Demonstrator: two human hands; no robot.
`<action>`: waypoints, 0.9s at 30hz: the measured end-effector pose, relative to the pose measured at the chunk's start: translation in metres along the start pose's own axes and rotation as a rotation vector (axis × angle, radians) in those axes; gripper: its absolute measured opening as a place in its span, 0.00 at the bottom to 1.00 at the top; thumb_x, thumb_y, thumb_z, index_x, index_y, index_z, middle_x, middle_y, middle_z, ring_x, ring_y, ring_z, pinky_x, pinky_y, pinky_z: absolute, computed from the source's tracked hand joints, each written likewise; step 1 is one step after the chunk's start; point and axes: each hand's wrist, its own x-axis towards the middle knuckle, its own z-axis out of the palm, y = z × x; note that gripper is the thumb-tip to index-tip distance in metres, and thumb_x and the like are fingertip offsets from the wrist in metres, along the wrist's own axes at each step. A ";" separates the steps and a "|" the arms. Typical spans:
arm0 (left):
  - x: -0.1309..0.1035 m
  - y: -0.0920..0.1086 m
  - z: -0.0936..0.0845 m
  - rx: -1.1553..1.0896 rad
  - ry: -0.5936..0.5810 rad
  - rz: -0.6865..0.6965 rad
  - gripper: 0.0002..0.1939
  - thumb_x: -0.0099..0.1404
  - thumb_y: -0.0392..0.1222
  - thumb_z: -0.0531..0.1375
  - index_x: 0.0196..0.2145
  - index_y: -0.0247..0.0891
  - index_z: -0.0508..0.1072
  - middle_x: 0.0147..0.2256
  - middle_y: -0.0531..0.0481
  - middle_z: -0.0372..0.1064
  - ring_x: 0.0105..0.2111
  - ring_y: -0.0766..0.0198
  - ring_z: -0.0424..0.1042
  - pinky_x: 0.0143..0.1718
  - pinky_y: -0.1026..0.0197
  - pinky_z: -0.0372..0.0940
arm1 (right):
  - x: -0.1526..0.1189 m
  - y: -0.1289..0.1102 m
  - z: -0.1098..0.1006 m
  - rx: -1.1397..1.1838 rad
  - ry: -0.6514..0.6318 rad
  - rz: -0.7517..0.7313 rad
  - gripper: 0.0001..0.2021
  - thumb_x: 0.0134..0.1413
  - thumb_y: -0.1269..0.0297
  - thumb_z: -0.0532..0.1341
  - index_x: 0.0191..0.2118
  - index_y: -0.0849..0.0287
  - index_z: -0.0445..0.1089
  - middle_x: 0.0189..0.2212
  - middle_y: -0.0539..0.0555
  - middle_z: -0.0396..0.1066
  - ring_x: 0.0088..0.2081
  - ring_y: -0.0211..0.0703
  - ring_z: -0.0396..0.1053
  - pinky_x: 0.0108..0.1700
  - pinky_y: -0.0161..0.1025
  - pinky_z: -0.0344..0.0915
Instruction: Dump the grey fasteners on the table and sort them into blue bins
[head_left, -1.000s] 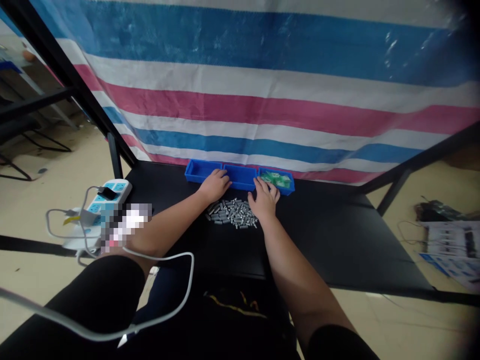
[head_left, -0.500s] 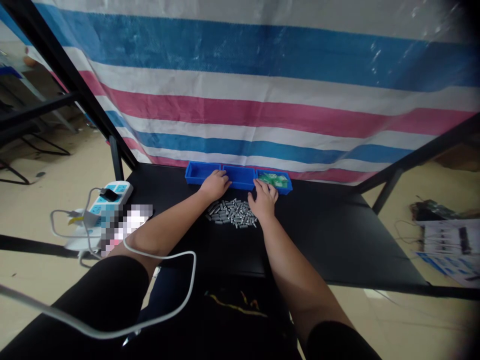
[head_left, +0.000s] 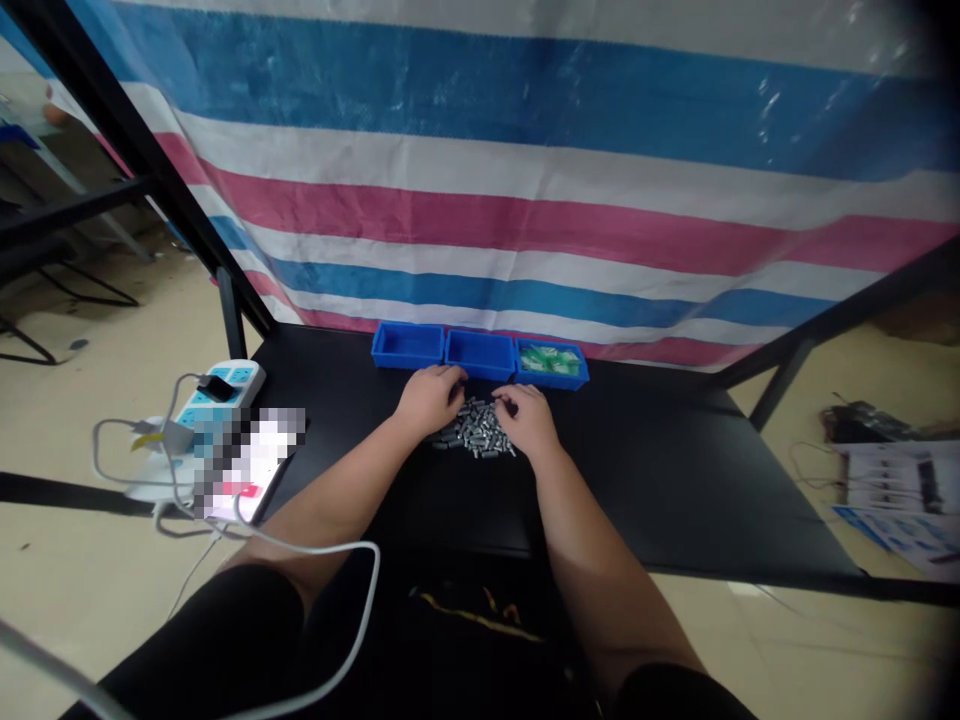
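A pile of small grey metal cylinders [head_left: 481, 436] lies on the black tabletop. My left hand [head_left: 433, 398] curves around the pile's left back edge, fingers bent and apart from the thumb, with nothing visible in it. At the right edge is my right hand [head_left: 531, 420], its fingers loosely curled and a gap showing between thumb and forefinger; I see nothing held there. Just behind both hands stand three blue bins in a row. The left bin [head_left: 409, 362] and the middle bin [head_left: 480, 372] look empty, while the right bin [head_left: 553, 380] contains green-and-clear small packets [head_left: 550, 358].
To the left lie a white power strip [head_left: 238, 376] with plugs and a partly blurred phone [head_left: 262, 455]. A white cable [head_left: 330, 549] loops over my left forearm. A striped tarp [head_left: 480, 220] hangs behind the table [head_left: 660, 470], between black frame posts.
Both hands have drawn back from the bins towards me, down to the metal pile. My right hand has left the right bin's edge, and my left has left the middle bin.
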 end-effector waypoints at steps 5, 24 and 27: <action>-0.013 -0.012 0.010 -0.108 -0.040 0.018 0.09 0.66 0.37 0.58 0.42 0.42 0.76 0.38 0.47 0.76 0.41 0.54 0.75 0.43 0.54 0.69 | -0.001 0.004 0.003 0.122 -0.132 -0.014 0.11 0.53 0.70 0.61 0.41 0.54 0.78 0.39 0.53 0.74 0.40 0.45 0.71 0.46 0.42 0.69; -0.011 -0.020 0.021 -0.272 -0.117 0.079 0.09 0.65 0.36 0.59 0.42 0.40 0.77 0.37 0.47 0.75 0.40 0.56 0.74 0.47 0.52 0.69 | 0.005 0.025 0.024 0.118 -0.016 0.121 0.13 0.51 0.66 0.64 0.43 0.59 0.79 0.48 0.61 0.72 0.35 0.45 0.73 0.46 0.48 0.75; -0.011 -0.019 0.021 -0.273 -0.133 0.090 0.09 0.65 0.37 0.60 0.42 0.40 0.78 0.37 0.47 0.75 0.40 0.56 0.74 0.46 0.53 0.68 | 0.007 0.023 0.021 0.159 -0.059 0.060 0.11 0.55 0.69 0.60 0.41 0.58 0.79 0.43 0.58 0.74 0.35 0.44 0.73 0.45 0.46 0.74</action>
